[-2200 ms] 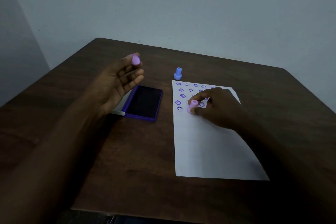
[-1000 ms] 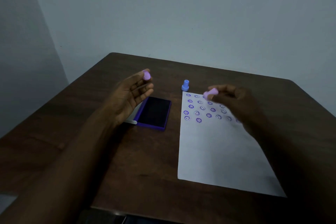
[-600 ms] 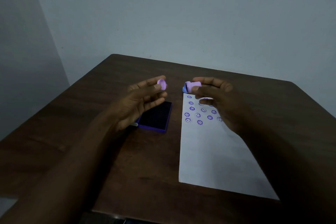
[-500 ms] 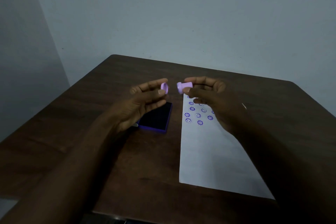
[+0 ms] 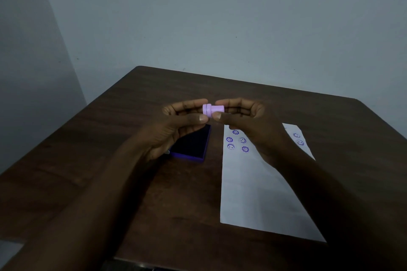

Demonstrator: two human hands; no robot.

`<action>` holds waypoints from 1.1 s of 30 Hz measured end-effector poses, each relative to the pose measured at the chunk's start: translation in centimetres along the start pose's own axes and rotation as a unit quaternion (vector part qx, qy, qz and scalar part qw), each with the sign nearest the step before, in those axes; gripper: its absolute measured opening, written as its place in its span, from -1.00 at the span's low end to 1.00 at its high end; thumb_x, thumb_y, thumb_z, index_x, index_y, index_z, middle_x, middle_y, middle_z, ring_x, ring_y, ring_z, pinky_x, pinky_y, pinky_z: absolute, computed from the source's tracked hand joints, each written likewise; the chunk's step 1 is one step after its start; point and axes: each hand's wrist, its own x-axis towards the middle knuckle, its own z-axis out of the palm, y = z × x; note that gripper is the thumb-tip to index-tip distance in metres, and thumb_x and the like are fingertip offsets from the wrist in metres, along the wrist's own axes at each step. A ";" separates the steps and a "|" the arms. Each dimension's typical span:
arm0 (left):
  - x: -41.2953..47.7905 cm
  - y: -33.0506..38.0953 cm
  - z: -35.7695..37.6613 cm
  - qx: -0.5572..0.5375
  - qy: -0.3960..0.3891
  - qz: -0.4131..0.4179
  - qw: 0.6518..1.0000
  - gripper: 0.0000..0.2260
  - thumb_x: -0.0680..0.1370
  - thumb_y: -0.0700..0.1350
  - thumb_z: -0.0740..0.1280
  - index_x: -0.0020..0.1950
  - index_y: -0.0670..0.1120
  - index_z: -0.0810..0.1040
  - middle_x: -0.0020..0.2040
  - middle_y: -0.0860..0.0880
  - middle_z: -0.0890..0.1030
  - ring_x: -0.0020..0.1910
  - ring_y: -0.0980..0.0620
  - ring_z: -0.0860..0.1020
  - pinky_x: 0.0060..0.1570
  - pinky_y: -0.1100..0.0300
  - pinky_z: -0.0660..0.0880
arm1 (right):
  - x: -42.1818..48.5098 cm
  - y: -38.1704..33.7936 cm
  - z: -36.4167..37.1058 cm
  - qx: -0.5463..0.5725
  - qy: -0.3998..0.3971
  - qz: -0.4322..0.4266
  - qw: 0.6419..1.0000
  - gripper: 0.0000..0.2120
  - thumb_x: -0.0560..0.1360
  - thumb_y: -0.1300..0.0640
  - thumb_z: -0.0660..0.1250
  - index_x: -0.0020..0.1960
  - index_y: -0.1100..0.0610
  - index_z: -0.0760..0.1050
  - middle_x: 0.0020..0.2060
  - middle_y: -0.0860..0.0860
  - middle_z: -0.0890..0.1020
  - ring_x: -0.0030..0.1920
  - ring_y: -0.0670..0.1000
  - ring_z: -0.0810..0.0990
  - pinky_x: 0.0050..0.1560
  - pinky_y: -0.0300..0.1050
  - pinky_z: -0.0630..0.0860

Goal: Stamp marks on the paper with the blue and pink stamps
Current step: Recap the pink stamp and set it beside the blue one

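Both my hands meet in the air above the table, holding the pink stamp [image 5: 217,109] sideways between them. My right hand [image 5: 246,123] pinches the stamp's body with thumb and forefinger. My left hand [image 5: 176,125] grips the pink cap [image 5: 207,110], which sits against the stamp's left end. Below lies the white paper [image 5: 253,185], with several purple smiley and flower marks near its far end. The blue stamp is hidden behind my hands.
An open purple ink pad [image 5: 191,145] lies on the dark wooden table [image 5: 110,138], just left of the paper and under my left hand. A pale wall stands behind the table's far edge.
My right hand lifted the pink stamp off the paper and carried it left. My left hand moved right with the cap. Cap and stamp are now together.
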 end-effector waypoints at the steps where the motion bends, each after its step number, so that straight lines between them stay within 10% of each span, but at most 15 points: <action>1: 0.0 0.0 0.0 0.004 -0.001 0.001 1.000 -0.70 0.29 -0.28 0.46 -0.04 -0.03 0.75 0.00 -0.05 0.76 -0.04 0.04 0.73 -0.11 0.28 0.63 | 0.0 0.1 0.0 0.001 -0.003 0.000 1.000 -0.72 0.41 0.19 0.53 0.12 0.08 0.68 -0.08 -0.02 0.77 -0.06 -0.09 0.74 -0.18 -0.40 0.54; 16: 0.4 -0.7 0.3 0.049 0.006 0.006 0.999 -0.63 0.23 -0.14 0.57 0.03 -0.01 0.75 0.05 -0.09 0.75 0.03 0.00 0.72 -0.09 0.26 0.62 | 0.0 0.8 -0.4 -0.014 -0.001 0.014 1.000 -0.78 0.44 0.17 0.51 0.08 0.02 0.68 -0.18 -0.09 0.77 -0.20 -0.22 0.70 -0.24 -0.44 0.51; 22: 0.6 0.0 -0.6 0.047 0.083 0.014 0.995 -0.66 0.24 0.00 0.55 0.01 0.08 0.74 0.01 0.04 0.75 0.00 0.08 0.70 -0.14 0.26 0.62 | 2.0 -0.6 -3.8 -0.067 0.070 0.021 0.995 -0.75 0.42 0.02 0.51 0.08 0.04 0.70 -0.05 -0.02 0.77 -0.05 -0.10 0.70 -0.03 -0.09 0.49; 28: 0.8 0.3 -1.6 0.039 0.140 0.013 0.989 -0.74 0.30 -0.01 0.49 -0.02 0.07 0.72 -0.12 0.06 0.74 -0.13 0.13 0.69 -0.23 0.29 0.61 | 5.8 -0.1 -8.2 -0.242 0.144 -0.014 0.959 -0.75 0.40 0.04 0.53 0.08 0.02 0.71 0.02 -0.09 0.74 0.06 -0.20 0.64 0.12 -0.42 0.44; 33: 1.1 0.0 -1.7 0.041 0.150 0.006 0.988 -0.76 0.30 0.00 0.49 -0.05 0.08 0.72 -0.15 0.08 0.74 -0.14 0.13 0.68 -0.23 0.28 0.61 | 8.0 2.7 -9.1 -0.322 0.139 0.021 0.936 -0.79 0.35 0.08 0.55 -0.03 0.06 0.72 -0.20 -0.04 0.75 -0.08 -0.18 0.64 -0.18 -0.57 0.37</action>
